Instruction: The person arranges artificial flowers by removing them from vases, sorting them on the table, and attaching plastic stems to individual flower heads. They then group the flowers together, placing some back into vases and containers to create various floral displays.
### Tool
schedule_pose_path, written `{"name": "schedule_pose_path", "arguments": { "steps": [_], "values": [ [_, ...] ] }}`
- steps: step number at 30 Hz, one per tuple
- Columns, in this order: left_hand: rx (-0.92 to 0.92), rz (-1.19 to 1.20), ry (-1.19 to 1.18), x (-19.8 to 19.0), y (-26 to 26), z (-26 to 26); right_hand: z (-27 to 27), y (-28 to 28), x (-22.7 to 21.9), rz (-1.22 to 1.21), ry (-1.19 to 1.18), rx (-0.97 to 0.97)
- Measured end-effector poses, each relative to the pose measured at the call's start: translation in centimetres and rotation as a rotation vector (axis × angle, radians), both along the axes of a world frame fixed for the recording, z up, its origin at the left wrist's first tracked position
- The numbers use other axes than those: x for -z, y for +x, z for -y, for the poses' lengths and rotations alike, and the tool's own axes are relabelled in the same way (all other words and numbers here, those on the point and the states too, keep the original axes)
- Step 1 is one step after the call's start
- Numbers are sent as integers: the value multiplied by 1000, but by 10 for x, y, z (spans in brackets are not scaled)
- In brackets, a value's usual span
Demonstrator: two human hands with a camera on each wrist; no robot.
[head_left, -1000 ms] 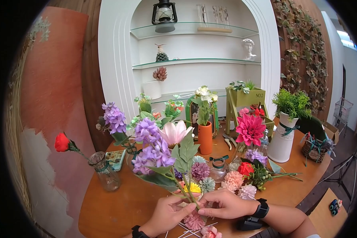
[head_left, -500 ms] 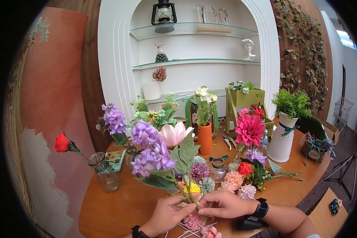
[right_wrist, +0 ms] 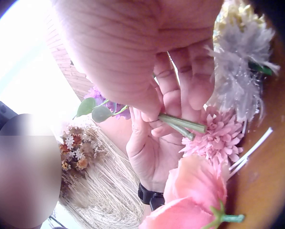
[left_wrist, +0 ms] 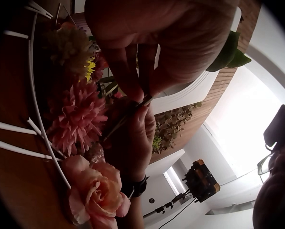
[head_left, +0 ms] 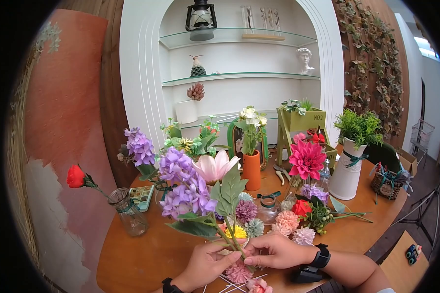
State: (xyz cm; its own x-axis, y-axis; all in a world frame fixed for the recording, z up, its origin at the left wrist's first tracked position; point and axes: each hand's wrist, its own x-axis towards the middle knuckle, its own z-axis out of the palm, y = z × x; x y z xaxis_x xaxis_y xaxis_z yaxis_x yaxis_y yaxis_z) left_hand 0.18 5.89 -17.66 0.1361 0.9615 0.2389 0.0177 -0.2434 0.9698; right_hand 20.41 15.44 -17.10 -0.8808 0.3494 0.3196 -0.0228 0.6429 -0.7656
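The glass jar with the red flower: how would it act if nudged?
The glass jar could well crack if knocked over, being clear glass. It may tip fairly easily, as the red flower leans far out over one side. Its thin stem would probably sway.

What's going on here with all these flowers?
A person is holding purple flowers and, it seems, a pale pink flower over the table. The left hand and right hand both pinch the green stems near their lower ends. Loose flower heads lie around, and a red flower stands in a glass jar to the person's left.
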Motion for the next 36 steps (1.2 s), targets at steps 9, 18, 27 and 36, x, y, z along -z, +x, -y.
{"name": "schedule_pose_path", "arguments": {
  "steps": [9,18,27,36],
  "values": [
    [-1,18,-29,-3,2,1,1,0,-2,19,-33,15],
    [-17,1,-38,-8,3,4,2,0,-1,-12,-26,16],
    [1,-9,-45,-5,1,2,1,-1,1,14,-29,12],
    [-56,-22,47,-2,0,0,3,0,0,11,-49,19]
  ]
}}
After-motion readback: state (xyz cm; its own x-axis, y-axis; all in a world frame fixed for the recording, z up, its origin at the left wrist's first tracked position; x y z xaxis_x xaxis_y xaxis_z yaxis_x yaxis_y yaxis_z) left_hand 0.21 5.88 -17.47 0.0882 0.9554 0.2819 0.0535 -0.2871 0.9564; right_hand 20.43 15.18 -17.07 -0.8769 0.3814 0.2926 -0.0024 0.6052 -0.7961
